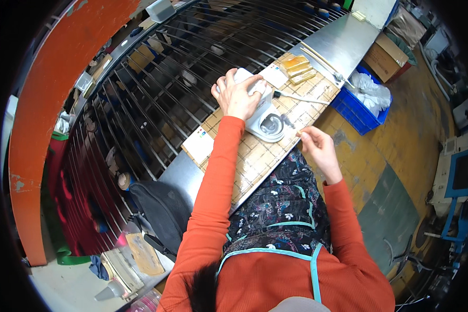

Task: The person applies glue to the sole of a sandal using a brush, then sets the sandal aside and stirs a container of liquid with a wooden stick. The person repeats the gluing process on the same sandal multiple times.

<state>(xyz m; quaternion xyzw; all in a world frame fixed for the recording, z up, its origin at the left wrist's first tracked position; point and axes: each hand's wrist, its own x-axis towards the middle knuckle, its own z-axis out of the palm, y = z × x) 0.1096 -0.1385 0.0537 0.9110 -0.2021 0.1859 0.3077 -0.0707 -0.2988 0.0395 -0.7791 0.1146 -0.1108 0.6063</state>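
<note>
From the head camera, a long, narrow steel counter [348,39] runs from the lower left to the upper right, with a wall of dark metal bars [192,67] along its far edge. A tan gridded mat [260,156] covers the middle stretch of the counter.

One small white machine [262,117] with a round opening in its base stands on the mat near the near edge. The left hand [237,93] lies on top of the machine's upper part, fingers spread and curled over it, palm down. The right hand [317,145] hovers just off the counter's near edge, beside the machine's base. Its thumb and forefinger are pinched together on one tiny pale piece [298,133], too small to identify; the other fingers are loosely curled.

Toward the far right end of the mat lie three flat golden-yellow blocks [299,70] side by side, touching. A white card [274,75] sits just left of them. Two thin pale sticks [320,57] lie along the bare steel beyond the blocks. One slim dark-tipped tool [301,98] with a light handle rests on the mat between the machine and the blocks. One white card [198,144] lies at the mat's left end.

Below the counter's right end stands one blue plastic crate [359,112] holding white bundles [372,88], with one cardboard box [387,60] behind it. One black bag [164,208] sits under the counter's left end.
</note>
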